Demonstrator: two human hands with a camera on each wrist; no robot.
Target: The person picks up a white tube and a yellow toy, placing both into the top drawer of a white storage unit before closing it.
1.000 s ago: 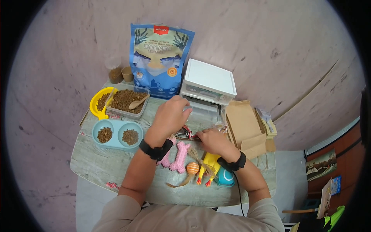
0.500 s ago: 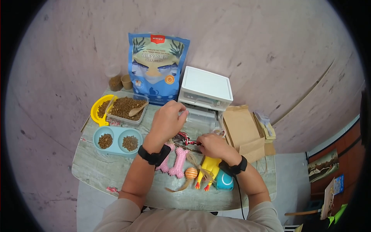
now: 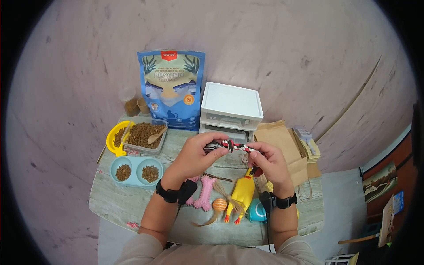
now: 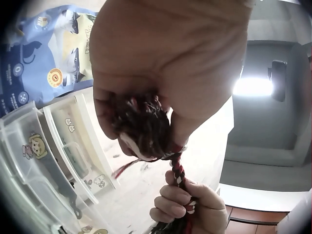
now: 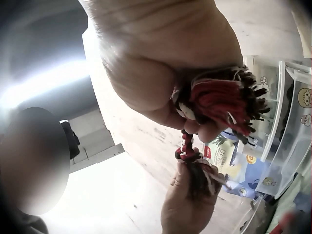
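A braided rope toy (image 3: 239, 146) in red, black and white is held up over the table, stretched between both hands. My left hand (image 3: 194, 157) pinches its left knot and frayed end. With thumb and fingers my right hand (image 3: 273, 166) grips the other end. The left wrist view has a dark frayed tassel (image 4: 141, 124) under the left palm, partly hidden by the fingers. A red and dark tassel (image 5: 219, 102) sticks out of the right hand in the right wrist view. Below the hands lie a yellow rubber chicken (image 3: 242, 194) and a pink bone toy (image 3: 205, 193).
Behind the hands stands a white drawer unit (image 3: 232, 104) beside a blue cat food bag (image 3: 172, 92). At left are a double bowl (image 3: 137, 162), a kibble tub (image 3: 161, 140) and a yellow scoop (image 3: 111, 140). An orange striped ball (image 3: 219, 204) lies in front, paper bags (image 3: 282, 148) at right.
The rope toy has come up off the table and now spans both hands. My right hand has lifted and turned; the left has moved down to meet the rope.
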